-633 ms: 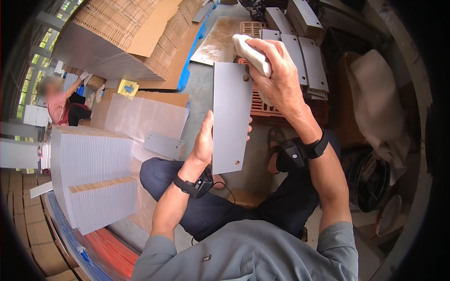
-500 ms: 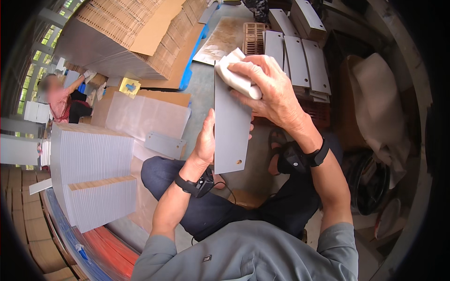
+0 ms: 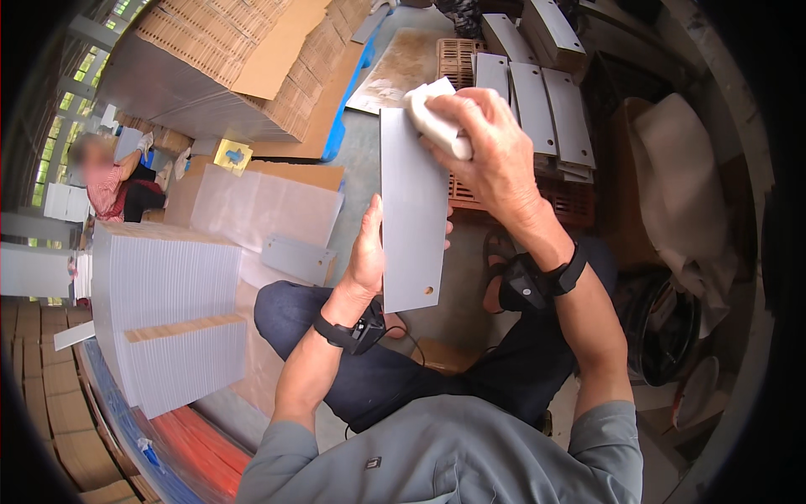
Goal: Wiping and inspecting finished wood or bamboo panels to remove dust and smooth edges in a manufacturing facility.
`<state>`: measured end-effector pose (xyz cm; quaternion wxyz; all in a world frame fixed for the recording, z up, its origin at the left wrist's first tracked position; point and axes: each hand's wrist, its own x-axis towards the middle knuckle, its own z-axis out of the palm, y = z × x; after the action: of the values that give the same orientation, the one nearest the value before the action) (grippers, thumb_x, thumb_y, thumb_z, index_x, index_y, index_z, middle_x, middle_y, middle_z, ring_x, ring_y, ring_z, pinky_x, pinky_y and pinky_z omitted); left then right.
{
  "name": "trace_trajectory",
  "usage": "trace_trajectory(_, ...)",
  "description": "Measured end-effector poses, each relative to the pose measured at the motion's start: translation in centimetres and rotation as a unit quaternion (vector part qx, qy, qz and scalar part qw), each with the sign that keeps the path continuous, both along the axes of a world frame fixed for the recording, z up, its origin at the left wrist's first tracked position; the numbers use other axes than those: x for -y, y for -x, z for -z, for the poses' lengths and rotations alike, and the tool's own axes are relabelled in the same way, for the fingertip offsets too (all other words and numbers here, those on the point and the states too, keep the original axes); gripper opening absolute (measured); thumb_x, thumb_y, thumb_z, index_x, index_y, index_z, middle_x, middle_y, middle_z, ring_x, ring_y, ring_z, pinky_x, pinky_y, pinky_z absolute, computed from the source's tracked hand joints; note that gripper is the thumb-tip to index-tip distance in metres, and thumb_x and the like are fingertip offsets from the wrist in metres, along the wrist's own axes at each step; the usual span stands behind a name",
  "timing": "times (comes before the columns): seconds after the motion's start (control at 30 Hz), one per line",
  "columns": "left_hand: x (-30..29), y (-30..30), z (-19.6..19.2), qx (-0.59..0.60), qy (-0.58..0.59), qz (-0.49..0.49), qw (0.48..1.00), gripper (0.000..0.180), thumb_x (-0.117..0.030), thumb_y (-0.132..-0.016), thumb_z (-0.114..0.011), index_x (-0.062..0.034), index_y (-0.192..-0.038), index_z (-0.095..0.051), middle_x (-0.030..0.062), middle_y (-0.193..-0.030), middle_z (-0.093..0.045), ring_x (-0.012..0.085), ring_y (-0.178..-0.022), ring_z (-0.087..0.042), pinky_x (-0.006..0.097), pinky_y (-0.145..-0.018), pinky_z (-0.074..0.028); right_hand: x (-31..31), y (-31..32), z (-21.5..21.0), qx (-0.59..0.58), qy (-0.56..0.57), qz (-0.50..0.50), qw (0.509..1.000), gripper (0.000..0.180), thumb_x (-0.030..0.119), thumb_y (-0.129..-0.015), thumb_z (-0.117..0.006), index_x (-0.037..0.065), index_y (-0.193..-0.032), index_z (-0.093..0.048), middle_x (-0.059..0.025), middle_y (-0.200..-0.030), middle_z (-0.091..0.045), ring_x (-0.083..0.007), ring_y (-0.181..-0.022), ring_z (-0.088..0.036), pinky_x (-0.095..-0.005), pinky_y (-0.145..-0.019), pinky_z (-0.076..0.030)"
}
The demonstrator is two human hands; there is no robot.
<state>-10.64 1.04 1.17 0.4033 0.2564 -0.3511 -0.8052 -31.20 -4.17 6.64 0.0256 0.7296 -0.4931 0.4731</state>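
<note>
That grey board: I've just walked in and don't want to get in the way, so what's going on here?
The left hand holds the grey board, with its fingers showing past the far edge. The right hand grips a folded white cloth over the board's upper right corner. A tall stack of similar boards stands at left, and more punched boards lie beyond the right hand. A co-worker sits farther off at left.
</note>
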Motion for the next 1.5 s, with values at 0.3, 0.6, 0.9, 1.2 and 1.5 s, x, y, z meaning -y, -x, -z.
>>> trace_trajectory(0.3,-0.3,-0.2,-0.3,-0.067,0.017,0.053,0.996,0.081,-0.065,-0.104,-0.024,0.0006,-0.147,-0.043,0.0254,-0.131,-0.059,0.0315,-0.112,-0.065,0.046,-0.095,-0.057,1.9,5.2,-0.4,0.252,-0.131,-0.067,0.956,0.038,0.027,-0.089,-0.078,0.012,-0.122,-0.068,-0.007,-0.118,-0.066,-0.0211,-0.107,-0.066,-0.0363,-0.091,-0.054)
trace_trajectory(0.6,-0.2,0.4,-0.1,-0.069,-0.008,0.052,0.996,0.082,-0.065,-0.104,-0.024,0.001,-0.147,-0.044,0.0256,-0.133,-0.059,0.0321,-0.112,-0.065,0.047,-0.095,-0.056,1.2,4.5,-0.7,0.202,-0.139,-0.151,0.958,0.041,0.026,-0.088,-0.079,0.011,-0.123,-0.065,-0.0075,-0.115,-0.067,-0.0219,-0.105,-0.066,-0.0363,-0.091,-0.054)
trace_trajectory(0.9,-0.2,1.6,-0.7,0.005,-0.079,-0.108,0.991,0.079,-0.065,-0.104,-0.024,-0.0012,-0.144,-0.047,0.0215,-0.131,-0.061,0.0297,-0.111,-0.066,0.046,-0.094,-0.057,-2.5,0.0,0.1,-0.068,0.036,-0.262,0.962,0.039,0.024,-0.079,-0.081,0.018,-0.116,-0.069,-0.0016,-0.113,-0.062,-0.0206,-0.098,-0.06,-0.0364,-0.082,-0.048)
trace_trajectory(1.2,-0.3,1.0,0.0,-0.038,-0.02,0.054,0.998,0.081,-0.064,-0.104,-0.019,0.0003,-0.145,-0.046,0.023,-0.129,-0.062,0.0302,-0.108,-0.067,0.045,-0.091,-0.057,3.8,5.2,0.7,0.115,-0.038,-0.003,0.993,0.028,0.018,-0.091,-0.075,0.01,-0.117,-0.073,-0.0087,-0.108,-0.065,-0.0258,-0.103,-0.064,-0.0377,-0.087,-0.055)
trace_trajectory(1.5,-0.2,0.7,0.0,-0.037,-0.024,0.051,0.998,0.081,-0.063,-0.105,-0.016,0.0009,-0.144,-0.047,0.0235,-0.126,-0.063,0.0312,-0.106,-0.067,0.045,-0.091,-0.058,1.6,5.1,-0.8,0.125,0.035,-0.061,0.99,0.035,0.013,-0.081,-0.083,0.012,-0.114,-0.071,-0.0093,-0.109,-0.065,-0.0255,-0.102,-0.064,-0.0375,-0.087,-0.055)
